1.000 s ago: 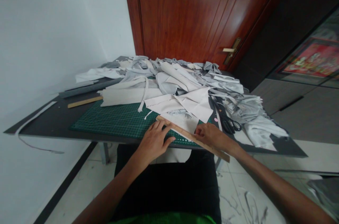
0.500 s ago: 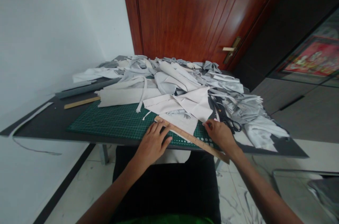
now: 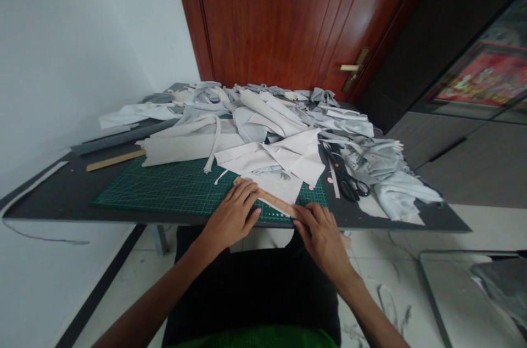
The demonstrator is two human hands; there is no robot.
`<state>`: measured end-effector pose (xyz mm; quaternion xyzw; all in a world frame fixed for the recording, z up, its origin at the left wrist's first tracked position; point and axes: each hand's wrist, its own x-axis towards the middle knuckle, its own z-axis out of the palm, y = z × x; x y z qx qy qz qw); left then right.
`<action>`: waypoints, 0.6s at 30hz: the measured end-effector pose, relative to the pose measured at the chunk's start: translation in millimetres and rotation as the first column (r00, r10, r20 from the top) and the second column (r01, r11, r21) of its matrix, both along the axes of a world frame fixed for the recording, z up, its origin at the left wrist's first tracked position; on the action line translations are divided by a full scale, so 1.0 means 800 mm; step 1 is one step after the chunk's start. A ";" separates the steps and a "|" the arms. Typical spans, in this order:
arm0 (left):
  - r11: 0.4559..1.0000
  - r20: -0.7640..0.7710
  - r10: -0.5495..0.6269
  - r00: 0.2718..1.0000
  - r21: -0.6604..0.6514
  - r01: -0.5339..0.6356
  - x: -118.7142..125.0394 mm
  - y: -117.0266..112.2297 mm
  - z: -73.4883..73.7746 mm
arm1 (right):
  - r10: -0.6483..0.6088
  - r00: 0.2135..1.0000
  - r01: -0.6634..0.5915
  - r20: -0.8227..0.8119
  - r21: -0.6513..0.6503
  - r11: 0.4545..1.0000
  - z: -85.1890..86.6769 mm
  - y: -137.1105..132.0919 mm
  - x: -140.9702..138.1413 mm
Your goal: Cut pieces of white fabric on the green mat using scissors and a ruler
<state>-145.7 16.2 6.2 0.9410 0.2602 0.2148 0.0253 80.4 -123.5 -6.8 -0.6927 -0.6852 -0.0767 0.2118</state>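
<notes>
A wooden ruler (image 3: 276, 202) lies slantwise over a pale piece of cloth (image 3: 290, 187) near the front edge of the green cutting mat (image 3: 173, 189). My left hand (image 3: 233, 213) rests on the ruler's far left end, fingers laid flat across it and thumb apart. Farther right, my right hand (image 3: 323, 235) has its fingers bent over the ruler and its thumb at the near side, gripping it. The ruler's right end passes beneath this hand and juts past the table edge. Just beyond the right hand lies a small pink piece (image 3: 311, 187) on the mat.
Black-handled scissors (image 3: 349, 186) lie right of the mat beside another pink bit (image 3: 330, 180). A heap of pale cloth scraps (image 3: 263, 112) spreads over the back of the dark table (image 3: 49, 200). A second wooden strip (image 3: 115, 160) lies at left. A wooden door (image 3: 267, 18) stands behind.
My right hand has left the small pink piece, moved left and nearer me, and taken hold of the ruler. My left hand stays on the ruler. The view has shifted slightly.
</notes>
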 end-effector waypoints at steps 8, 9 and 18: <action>0.999 0.037 0.008 0.999 0.049 -0.010 0.001 0.001 -0.012 | 0.014 0.999 -0.012 -0.034 0.034 0.999 -0.014 0.002 0.000; 0.998 0.033 0.015 0.999 0.063 -0.017 0.002 0.000 -0.013 | 0.014 0.999 -0.013 -0.035 0.036 0.999 -0.013 0.002 0.000; 0.995 0.004 0.061 0.998 0.085 -0.061 0.003 -0.004 -0.015 | 0.038 0.998 -0.035 -0.049 0.060 0.998 -0.011 0.001 0.006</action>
